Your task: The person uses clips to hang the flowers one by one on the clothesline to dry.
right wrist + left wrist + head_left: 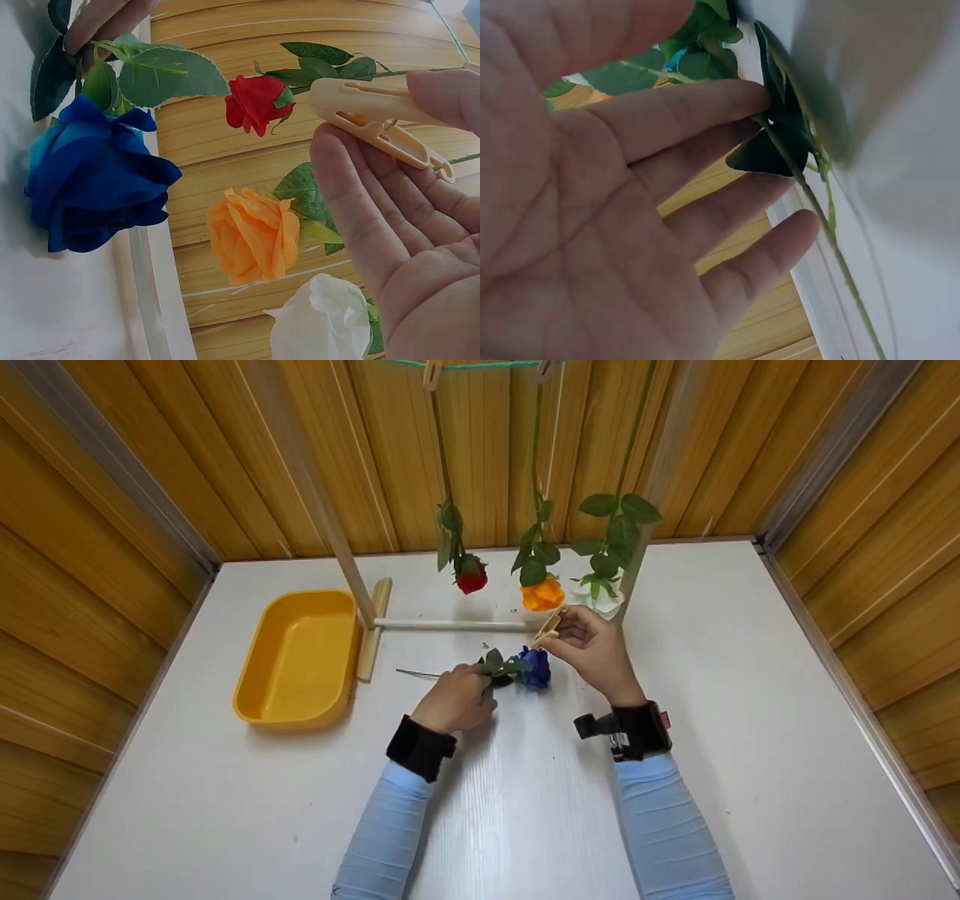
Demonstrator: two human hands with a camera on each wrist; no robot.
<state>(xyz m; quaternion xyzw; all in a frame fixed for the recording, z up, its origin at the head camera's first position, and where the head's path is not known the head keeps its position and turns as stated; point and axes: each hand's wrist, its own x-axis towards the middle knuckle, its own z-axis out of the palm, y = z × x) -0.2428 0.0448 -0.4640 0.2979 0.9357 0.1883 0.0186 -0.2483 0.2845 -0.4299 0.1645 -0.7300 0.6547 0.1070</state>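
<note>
A blue rose (535, 668) with green leaves lies on the white table, its stem pointing left. My left hand (456, 699) is at its stem and leaves; in the left wrist view the fingers (686, 112) are fairly straight and touch the stem (840, 262), with the thumb apart from them. My right hand (592, 649) pinches a pale yellow clothespin (379, 120) between thumb and fingers, just above the blue rose's bloom. Behind it, a red rose (472, 576), an orange rose (542, 594) and a white rose (598, 597) hang upside down.
A yellow basin (300, 667) stands at the left. Next to it rises a wooden frame with a post (341, 540), a foot (374, 630) and a low crossbar (450, 625). Clothespins (432, 373) grip a green line (487, 366) at the top. Wood-patterned walls enclose the table.
</note>
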